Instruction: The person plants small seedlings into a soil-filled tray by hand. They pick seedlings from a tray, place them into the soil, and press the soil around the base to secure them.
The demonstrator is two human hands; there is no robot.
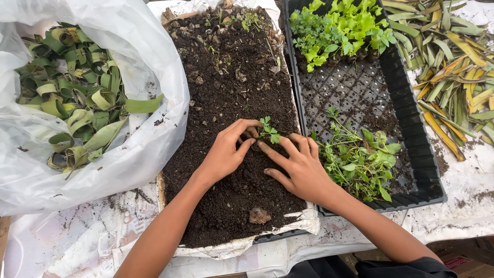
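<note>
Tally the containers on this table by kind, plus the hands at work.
Black plastic mesh seedling tray: 1
Soil-filled tray lined with white sheet: 1
White plastic bag of curled green leaf strips: 1
Bare hands pressing soil around the small green seedling: 2, left hand, right hand
Total: 5

Soil bed: open dark soil [226, 92] is left free above the hands, and again below them, apart from one brown clod [259, 215].
Centre: the small green seedling [268, 131] is hemmed in by the left hand [226, 152] and right hand [298, 167].
Left side: passage is blocked by the white plastic bag of curled green leaf strips [77, 103].
Right side: the black plastic tray [411, 128] is crowded with leafy seedlings [360, 159]; its perforated middle lies bare.
Far right: a pile of long green and yellow leaves [458, 67] covers the table.
</note>
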